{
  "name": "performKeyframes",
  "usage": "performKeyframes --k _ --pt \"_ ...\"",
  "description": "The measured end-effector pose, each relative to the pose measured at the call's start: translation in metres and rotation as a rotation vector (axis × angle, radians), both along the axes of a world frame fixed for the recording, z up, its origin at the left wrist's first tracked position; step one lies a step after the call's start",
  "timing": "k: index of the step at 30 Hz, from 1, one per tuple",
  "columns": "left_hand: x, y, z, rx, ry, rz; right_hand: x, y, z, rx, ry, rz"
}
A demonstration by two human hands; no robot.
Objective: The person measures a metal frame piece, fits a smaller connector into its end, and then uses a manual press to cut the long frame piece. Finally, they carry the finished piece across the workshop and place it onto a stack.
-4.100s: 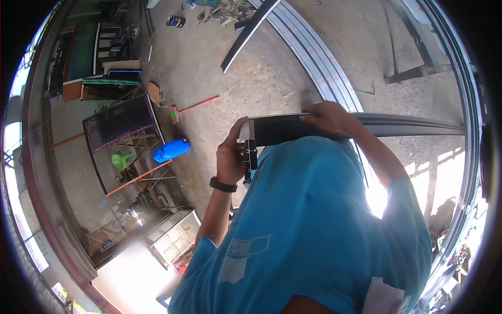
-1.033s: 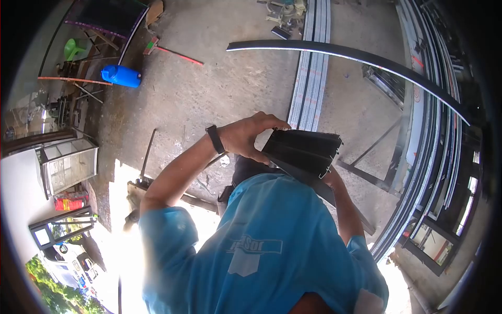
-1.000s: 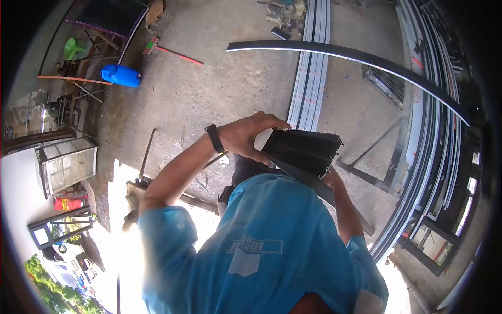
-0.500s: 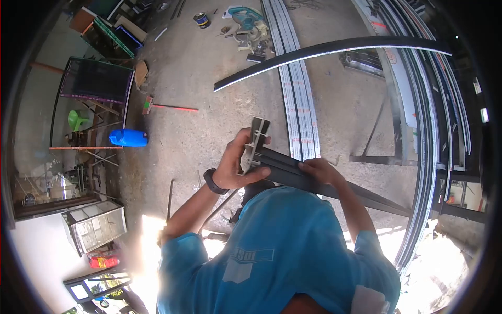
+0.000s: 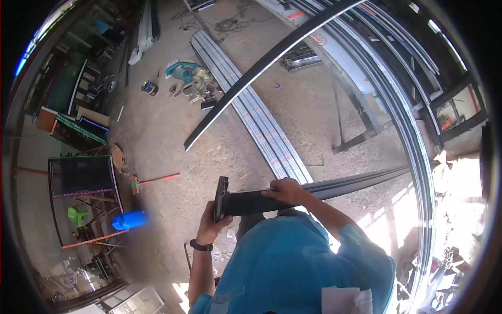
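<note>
A long dark metal profile (image 5: 246,203) stretches from in front of my chest away to the right. My right hand (image 5: 286,191) is closed over its upper edge, a little way from the near end. My left hand (image 5: 210,227), with a black watch on the wrist, grips a short dark profile piece (image 5: 221,199). That short piece stands crosswise at the long profile's end and appears to touch it. Parts of my left fingers are hidden behind the short piece.
Another long dark profile (image 5: 261,65) slants over a bundle of pale-wrapped profiles (image 5: 261,125) on the floor. A teal saw (image 5: 185,73) and a can (image 5: 149,87) stand left of the bundle. Stacked profiles (image 5: 387,73) line the right. A red-handled brush (image 5: 157,179) and blue container (image 5: 130,220) are left.
My view has turned toward the right. The short piece, earlier tilted with its hollow end showing, is now upright across the long profile's end. Both hands keep their hold.
</note>
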State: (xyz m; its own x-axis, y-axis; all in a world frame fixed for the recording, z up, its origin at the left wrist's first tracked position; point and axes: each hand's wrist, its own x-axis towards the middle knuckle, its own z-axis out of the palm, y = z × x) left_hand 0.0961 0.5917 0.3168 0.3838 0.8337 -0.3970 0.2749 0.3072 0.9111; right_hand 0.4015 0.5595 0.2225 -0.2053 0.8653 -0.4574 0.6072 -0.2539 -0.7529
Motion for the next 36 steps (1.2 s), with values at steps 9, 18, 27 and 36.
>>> performKeyframes --k 9,18,27,36 --pt "0.006 -0.019 0.013 -0.104 0.141 0.077 0.158 -0.118 -0.125 0.168 -0.950 -1.431" --pt "0.016 -0.005 0.011 0.291 0.541 -0.017 0.241 -0.190 -0.259 -0.131 1.202 -1.906" --pt "-0.165 0.162 0.024 0.625 0.977 0.160 -0.019 -0.025 -0.151 -0.255 1.672 -2.109" --pt "-0.411 0.372 0.050 0.670 0.889 0.217 -0.248 0.127 -0.107 -0.525 1.853 -1.797"
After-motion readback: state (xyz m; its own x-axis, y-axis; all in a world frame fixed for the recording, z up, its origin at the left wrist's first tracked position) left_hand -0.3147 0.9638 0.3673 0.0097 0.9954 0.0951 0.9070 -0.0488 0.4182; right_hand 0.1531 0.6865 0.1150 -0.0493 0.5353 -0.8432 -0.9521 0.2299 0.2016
